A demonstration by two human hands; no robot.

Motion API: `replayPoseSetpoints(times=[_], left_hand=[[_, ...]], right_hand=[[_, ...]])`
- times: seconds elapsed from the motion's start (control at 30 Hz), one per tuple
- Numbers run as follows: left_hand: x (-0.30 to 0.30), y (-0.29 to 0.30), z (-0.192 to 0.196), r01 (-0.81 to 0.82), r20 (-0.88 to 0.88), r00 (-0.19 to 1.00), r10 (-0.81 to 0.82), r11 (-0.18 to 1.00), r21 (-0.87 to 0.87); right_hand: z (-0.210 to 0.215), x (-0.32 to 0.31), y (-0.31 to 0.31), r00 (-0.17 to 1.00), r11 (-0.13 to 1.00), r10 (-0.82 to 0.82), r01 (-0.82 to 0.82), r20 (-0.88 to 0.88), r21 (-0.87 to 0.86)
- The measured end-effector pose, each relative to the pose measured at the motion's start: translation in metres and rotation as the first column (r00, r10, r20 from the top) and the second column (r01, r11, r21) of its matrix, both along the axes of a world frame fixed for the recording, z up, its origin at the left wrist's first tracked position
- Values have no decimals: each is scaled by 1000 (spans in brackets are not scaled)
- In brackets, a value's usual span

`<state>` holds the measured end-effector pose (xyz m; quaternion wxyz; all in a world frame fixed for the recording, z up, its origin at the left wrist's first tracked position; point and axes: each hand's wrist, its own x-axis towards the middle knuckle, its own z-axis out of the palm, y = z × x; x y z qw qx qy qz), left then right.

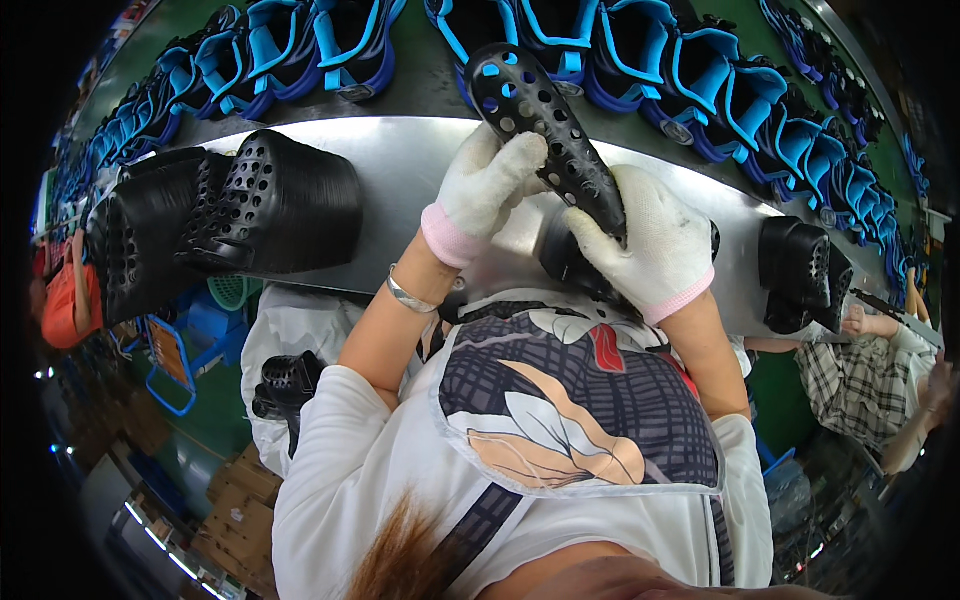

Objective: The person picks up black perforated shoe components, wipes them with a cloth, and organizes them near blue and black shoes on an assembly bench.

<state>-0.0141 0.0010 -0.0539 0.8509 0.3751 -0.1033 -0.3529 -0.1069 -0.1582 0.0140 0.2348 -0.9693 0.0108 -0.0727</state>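
Note:
A black plastic shoe insert (560,135), long, curved and dotted with round holes, is held up at a slant over the metal ledge. My left hand (487,185), in a white knit glove with a pink cuff, closes its thumb and fingers at the insert's left side. At the lower end my right hand (655,240), gloved alike, grips it with the thumb in front; its other fingers are partly hidden. Beneath my hands, more black inserts (575,265) lie on the ledge, mostly covered by the right hand.
Nested stacks of black inserts (310,205) stand on the metal ledge (400,180) at left, with a smaller stack (795,265) at right. Beyond run rows of black shoes with blue linings (640,50). Co-workers sit at far left (72,300) and right (865,390).

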Motion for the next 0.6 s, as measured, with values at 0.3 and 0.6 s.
replayPoseSetpoints(times=[0.3, 0.6], left_hand=[[7, 14, -3, -133, 322, 946, 30, 943, 304], [73, 12, -18, -815, 792, 382, -476, 231, 532]], right_hand=[[7, -2, -10, 999, 997, -33, 32, -20, -74], [5, -1, -13, 986, 991, -132, 133, -105, 9]])
